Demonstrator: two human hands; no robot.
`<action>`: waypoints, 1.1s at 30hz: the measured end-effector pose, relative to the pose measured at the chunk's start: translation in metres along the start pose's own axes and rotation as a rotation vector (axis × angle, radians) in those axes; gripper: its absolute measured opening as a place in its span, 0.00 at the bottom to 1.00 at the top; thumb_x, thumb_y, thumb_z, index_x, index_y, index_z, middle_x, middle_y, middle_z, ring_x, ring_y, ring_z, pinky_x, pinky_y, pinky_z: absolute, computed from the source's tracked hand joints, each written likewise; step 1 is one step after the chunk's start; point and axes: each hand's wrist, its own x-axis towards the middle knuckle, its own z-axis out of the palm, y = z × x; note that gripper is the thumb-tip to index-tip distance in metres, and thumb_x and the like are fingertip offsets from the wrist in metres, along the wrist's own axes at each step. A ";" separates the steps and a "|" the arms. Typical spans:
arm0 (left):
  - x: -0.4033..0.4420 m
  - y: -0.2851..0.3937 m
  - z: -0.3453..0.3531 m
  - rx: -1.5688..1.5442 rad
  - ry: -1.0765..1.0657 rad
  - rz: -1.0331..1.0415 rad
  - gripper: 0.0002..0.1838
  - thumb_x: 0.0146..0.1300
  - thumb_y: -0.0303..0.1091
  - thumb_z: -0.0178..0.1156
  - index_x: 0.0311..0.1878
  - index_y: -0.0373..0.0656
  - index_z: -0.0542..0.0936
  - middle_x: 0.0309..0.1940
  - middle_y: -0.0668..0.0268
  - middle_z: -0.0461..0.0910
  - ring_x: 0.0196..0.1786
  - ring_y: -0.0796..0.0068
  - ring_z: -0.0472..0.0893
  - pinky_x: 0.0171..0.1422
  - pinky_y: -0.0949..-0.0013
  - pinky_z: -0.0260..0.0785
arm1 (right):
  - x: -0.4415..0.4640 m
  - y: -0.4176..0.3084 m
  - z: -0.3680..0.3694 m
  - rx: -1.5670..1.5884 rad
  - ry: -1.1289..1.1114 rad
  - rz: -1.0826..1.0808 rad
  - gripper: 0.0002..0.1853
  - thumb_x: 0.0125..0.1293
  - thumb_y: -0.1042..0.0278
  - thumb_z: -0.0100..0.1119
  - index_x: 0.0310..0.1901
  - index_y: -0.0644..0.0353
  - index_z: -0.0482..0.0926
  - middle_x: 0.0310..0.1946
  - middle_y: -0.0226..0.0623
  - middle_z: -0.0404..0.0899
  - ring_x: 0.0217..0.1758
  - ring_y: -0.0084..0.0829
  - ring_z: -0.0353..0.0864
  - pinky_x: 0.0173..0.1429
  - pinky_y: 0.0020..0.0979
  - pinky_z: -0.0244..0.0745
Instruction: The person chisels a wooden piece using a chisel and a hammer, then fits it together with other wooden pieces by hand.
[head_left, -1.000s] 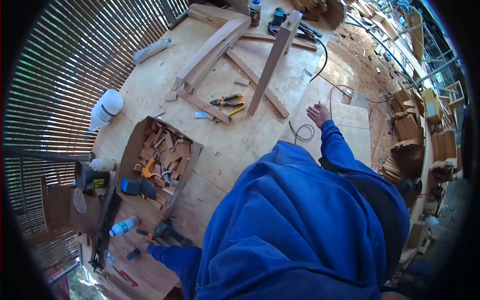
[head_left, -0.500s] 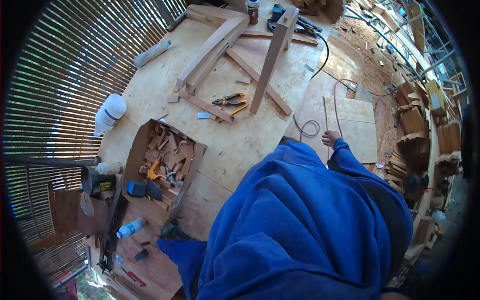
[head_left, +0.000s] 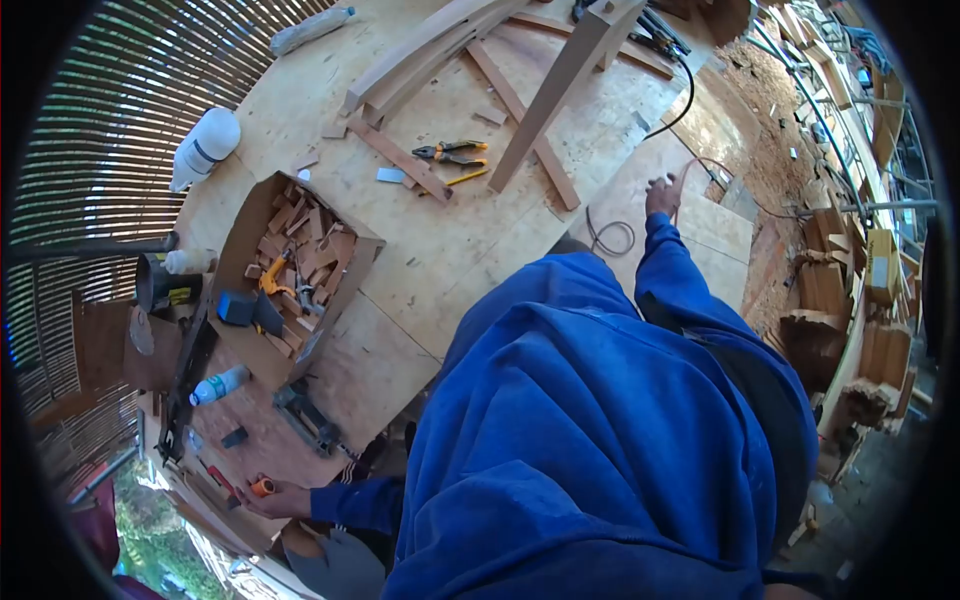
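Observation:
My left hand [head_left: 283, 501] reaches out at the lower left, its fingers closed round a small orange, round-ended thing [head_left: 262, 487] whose kind I cannot make out. Beside it lies a red-handled tool [head_left: 222, 482]. A dark metal clamp-like tool [head_left: 306, 418] rests on the board above that forearm. At the upper right, my right hand [head_left: 661, 196] is open with fingers spread, near a thin brown cable [head_left: 683, 172]; no object shows in it. Between the arms stands a cardboard box [head_left: 345, 268] of wood offcuts [head_left: 318, 250], with an orange-yellow tool [head_left: 272, 275] on top.
Pliers [head_left: 452, 153] and a pencil [head_left: 467, 176] lie on the plywood surface [head_left: 420, 245] among timber pieces [head_left: 565, 95]. A water bottle [head_left: 219, 385], a white cap [head_left: 206, 148] and a black bucket [head_left: 165, 282] are at the left. Stacked wood [head_left: 822, 295] lines the right.
My left hand has come into view, holding the orange thing. My right hand has moved farther up and its fingers have spread. The view has shifted, so the box and timber sit higher and farther left.

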 end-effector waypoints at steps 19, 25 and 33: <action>-0.267 0.411 0.084 -0.355 -0.203 0.276 0.19 0.76 0.41 0.51 0.55 0.32 0.74 0.44 0.61 0.75 0.43 0.73 0.74 0.52 0.69 0.68 | 0.313 -0.181 0.197 -0.379 -0.622 -1.059 0.33 0.65 0.60 0.60 0.68 0.64 0.62 0.63 0.57 0.69 0.66 0.53 0.70 0.69 0.44 0.66; -0.296 0.553 0.096 -0.860 -0.376 0.396 0.26 0.74 0.57 0.45 0.53 0.40 0.68 0.50 0.54 0.75 0.50 0.56 0.77 0.65 0.52 0.67 | 0.330 -0.185 0.223 -0.633 -0.661 -1.136 0.34 0.68 0.47 0.54 0.69 0.60 0.63 0.64 0.55 0.68 0.65 0.54 0.70 0.66 0.46 0.68; -0.307 0.653 0.123 -1.581 -0.993 0.064 0.29 0.72 0.38 0.54 0.70 0.38 0.58 0.40 0.69 0.62 0.41 0.76 0.65 0.51 0.66 0.59 | 0.348 -0.197 0.230 -0.766 -0.674 -1.213 0.25 0.67 0.44 0.56 0.48 0.62 0.74 0.49 0.51 0.74 0.53 0.52 0.78 0.53 0.46 0.75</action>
